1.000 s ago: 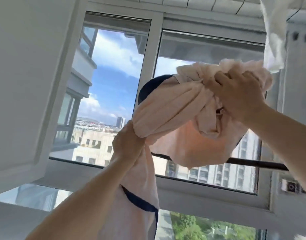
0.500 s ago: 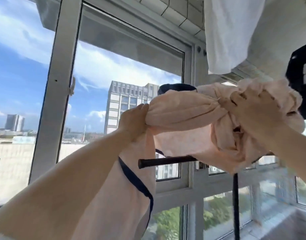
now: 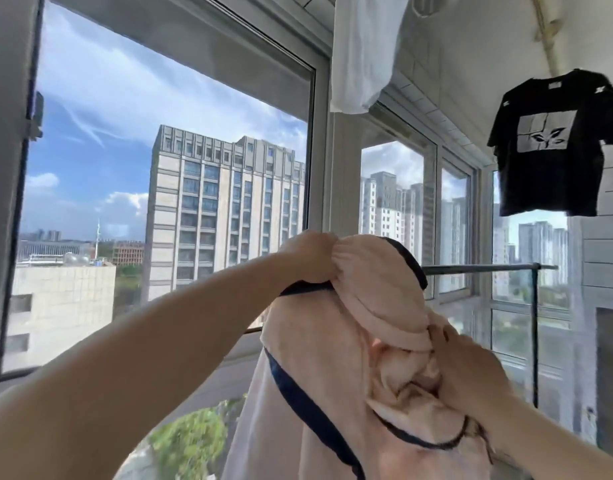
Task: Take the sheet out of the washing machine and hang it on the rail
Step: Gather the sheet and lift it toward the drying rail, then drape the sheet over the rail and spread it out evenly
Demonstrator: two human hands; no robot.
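The sheet [image 3: 374,306] is pale pink with a dark blue border, twisted into a thick bunch. My left hand [image 3: 306,256] grips its upper end at rail height. My right hand [image 3: 471,368] grips the crumpled lower bunch, nearer to me. More of the sheet hangs down below both hands. The dark metal rail [image 3: 478,269] runs horizontally behind the sheet toward the right, ending at a vertical post [image 3: 534,334]. The sheet hides the rail's near end, so I cannot tell whether it rests on it.
A black T-shirt [image 3: 554,143] with a grey print hangs at the upper right. A white garment [image 3: 363,50] hangs from above at top centre. Large windows [image 3: 170,174] fill the left and middle; a tiled wall [image 3: 606,258] stands at the right.
My view swung to the right. My right hand dropped lower and nearer with its bunch; my left hand stayed high with the other end. The rail's far end and the black T-shirt came into view.
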